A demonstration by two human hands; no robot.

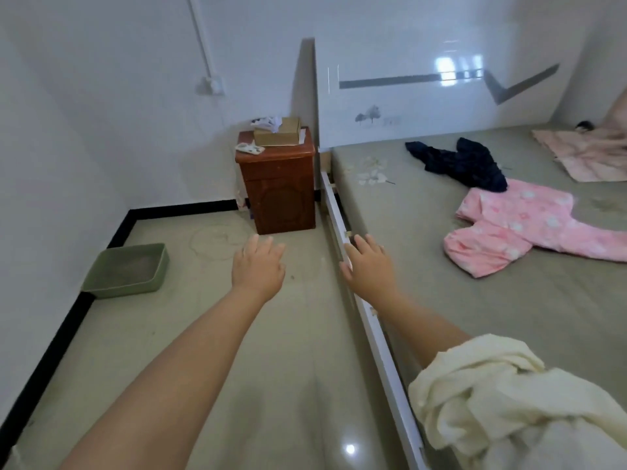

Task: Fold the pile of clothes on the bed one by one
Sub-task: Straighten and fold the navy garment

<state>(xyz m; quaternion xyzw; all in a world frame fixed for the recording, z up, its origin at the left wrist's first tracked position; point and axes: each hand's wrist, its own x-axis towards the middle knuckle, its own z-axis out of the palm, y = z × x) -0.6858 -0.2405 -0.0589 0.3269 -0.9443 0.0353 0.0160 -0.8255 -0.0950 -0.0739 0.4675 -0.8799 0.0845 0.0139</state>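
Both hands empty, fingers spread: left hand, right hand. Pink garment lies right of right hand, long axis sideways; right hand nearer.

A: We are seeing soft, even daylight; a window is reflecting as bright glare on the glossy headboard.

B: Yes, and a small highlight is shining on the floor. Shadows are staying faint. The wide lens is bending the edges, and everything is looking slightly blurred.

Glossy tiled floor, wooden nightstand (polished), soft cloth pink garment.
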